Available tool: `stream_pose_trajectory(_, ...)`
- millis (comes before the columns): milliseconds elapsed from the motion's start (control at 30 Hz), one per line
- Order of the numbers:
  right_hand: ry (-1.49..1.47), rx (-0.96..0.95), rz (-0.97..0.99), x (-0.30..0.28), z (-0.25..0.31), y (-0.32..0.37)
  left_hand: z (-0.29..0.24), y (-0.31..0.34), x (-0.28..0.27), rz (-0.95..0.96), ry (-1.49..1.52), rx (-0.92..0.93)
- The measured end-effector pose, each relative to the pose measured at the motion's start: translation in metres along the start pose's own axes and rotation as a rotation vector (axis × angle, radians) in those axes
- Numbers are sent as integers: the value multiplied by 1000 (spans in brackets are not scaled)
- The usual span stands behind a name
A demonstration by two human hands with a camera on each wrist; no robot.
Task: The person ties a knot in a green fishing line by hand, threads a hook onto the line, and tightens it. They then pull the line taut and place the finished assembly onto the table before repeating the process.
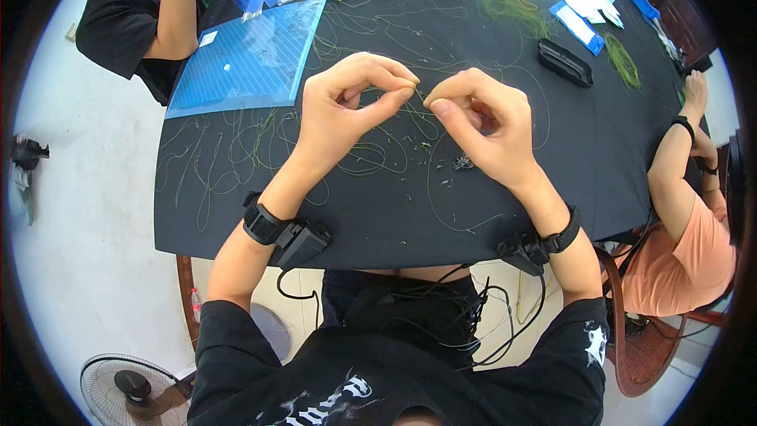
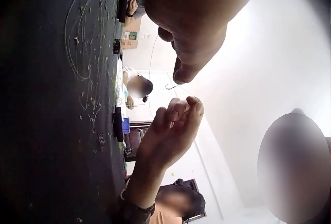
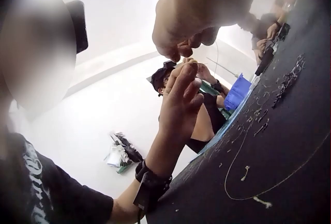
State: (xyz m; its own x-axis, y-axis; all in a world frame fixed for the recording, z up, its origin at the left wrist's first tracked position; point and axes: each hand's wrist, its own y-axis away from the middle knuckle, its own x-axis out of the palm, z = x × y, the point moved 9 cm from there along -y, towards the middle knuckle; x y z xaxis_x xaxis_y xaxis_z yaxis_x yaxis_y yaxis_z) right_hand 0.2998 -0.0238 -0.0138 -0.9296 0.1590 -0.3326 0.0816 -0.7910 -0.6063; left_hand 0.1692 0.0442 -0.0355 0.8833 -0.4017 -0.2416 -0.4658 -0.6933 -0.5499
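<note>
Thin green strand (image 1: pixel 420 95): held in the air above the black cloth-covered surface (image 1: pixel 568 189), spanning the small gap between both hands. Left hand (image 1: pixel 347 106): thumb and forefinger tips pressed together on the strand, other fingers curled back. Right hand (image 1: pixel 482 122): same pinch, forefinger tip facing the left one, nearly touching. Both wrists are lifted off the surface. Judged: the short grip and close fingertips keep a limp, fine strand taut and steady near the eyes.

Left wrist view: a tiny hook-shaped piece (image 2: pixel 170 86) shows just below the left fingertips; its material cannot be told.

Loose green strands (image 1: pixel 229 150) lie in loops across the surface under and left of the hands, probably spread out so they do not tangle. Small dark clump of trimmings (image 1: pixel 463 162): on the surface just under the right hand. Blue gridded mat (image 1: pixel 248 63) beyond the left hand, black oblong case (image 1: pixel 564 61) beyond the right, both well apart from the pinch. Two other people sit at the surface's edges.
</note>
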Motion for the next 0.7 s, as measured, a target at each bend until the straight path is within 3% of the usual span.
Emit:
stream_pose_trajectory(133, 24, -29, 53, 1, 2, -1, -3, 2, 3, 92, -80, -18)
stream_pose_trajectory(367, 64, -107, 145, 11, 8, 1, -5, 0, 1, 61, -64, 0)
stream_pose_trajectory(467, 16, -40, 105, 5, 5, 0, -8, 0, 4, 41, -63, 56)
stream_pose_trajectory(600, -43, 98, -102, -12, -11, -2, -22, 1, 9, 107, -141, 124)
stream_pose_trajectory(700, -126, 201, -95, -10, -28, -3, -29, 1, 8, 105, -88, 159)
